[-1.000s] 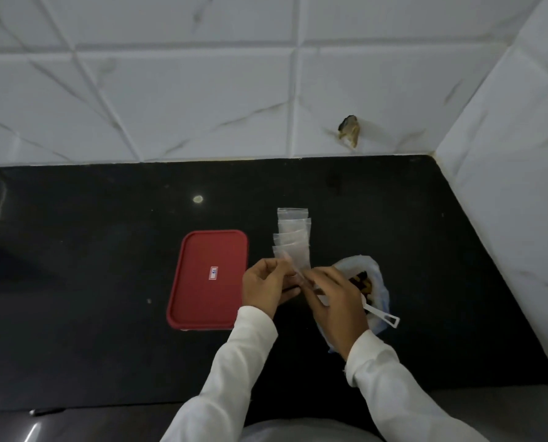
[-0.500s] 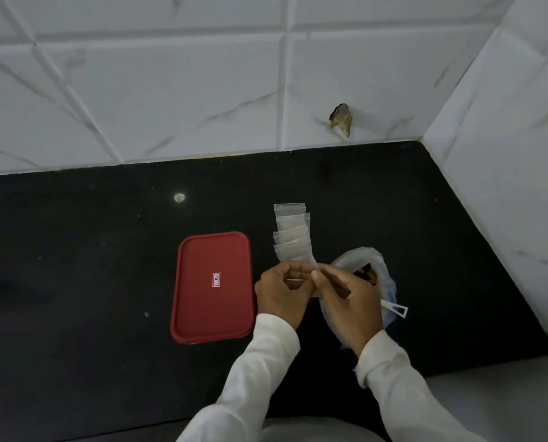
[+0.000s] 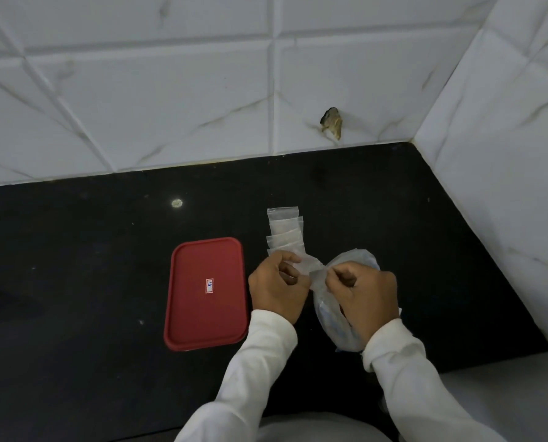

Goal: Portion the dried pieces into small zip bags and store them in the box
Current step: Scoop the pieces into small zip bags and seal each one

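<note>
Beside the red box (image 3: 206, 314), left fingers (image 3: 286, 258) and right fingers (image 3: 339, 270) pinch one zip bag (image 3: 311, 267).

the small clear plastic zip bag (image 3: 311, 268) is now stretched out between the two hands, where a second ago they pinched it at almost one spot. the left hand (image 3: 277, 287) sits further left and the right hand (image 3: 363, 293) further right, each pinching one end. the right hand now covers the mouth of the larger crumpled clear plastic bag (image 3: 330, 320), hiding the dark dried pieces and the white plastic scoop handle seen earlier.
</note>
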`<state>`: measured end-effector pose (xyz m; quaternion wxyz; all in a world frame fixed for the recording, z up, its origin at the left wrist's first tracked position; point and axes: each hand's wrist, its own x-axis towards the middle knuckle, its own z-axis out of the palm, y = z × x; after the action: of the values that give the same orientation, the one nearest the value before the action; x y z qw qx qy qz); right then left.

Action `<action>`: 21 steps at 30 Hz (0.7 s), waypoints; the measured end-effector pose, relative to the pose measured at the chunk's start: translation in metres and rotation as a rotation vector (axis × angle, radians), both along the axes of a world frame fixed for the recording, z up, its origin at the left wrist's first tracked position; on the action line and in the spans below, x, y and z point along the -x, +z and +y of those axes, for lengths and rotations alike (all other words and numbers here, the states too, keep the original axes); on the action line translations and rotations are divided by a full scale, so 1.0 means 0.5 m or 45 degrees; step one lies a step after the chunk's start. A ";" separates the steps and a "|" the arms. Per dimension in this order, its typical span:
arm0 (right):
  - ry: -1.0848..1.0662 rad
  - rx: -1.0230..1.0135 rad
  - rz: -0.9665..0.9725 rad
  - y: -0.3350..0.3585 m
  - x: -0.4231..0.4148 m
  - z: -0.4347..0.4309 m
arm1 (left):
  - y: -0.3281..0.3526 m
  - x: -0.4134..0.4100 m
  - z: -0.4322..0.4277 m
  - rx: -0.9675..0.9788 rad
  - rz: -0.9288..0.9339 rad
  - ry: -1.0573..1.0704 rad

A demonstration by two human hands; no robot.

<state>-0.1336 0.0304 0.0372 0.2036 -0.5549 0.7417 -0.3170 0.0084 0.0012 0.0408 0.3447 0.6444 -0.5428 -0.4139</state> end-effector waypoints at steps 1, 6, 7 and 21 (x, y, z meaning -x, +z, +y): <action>0.012 -0.011 0.026 -0.001 0.007 -0.003 | 0.002 0.000 -0.001 0.001 -0.006 0.003; 0.098 -0.034 0.123 0.013 0.009 -0.015 | 0.012 0.013 -0.002 0.009 -0.030 0.005; 0.084 -0.033 0.067 0.016 0.008 -0.018 | 0.014 0.018 -0.001 0.005 -0.027 -0.012; 0.127 -0.330 -0.076 0.042 0.042 -0.048 | 0.029 0.022 -0.041 0.065 -0.508 -0.293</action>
<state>-0.1546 0.0066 0.0580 0.3112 -0.5503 0.7416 -0.2244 -0.0024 -0.0192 0.0553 0.1973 0.6384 -0.6805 -0.3009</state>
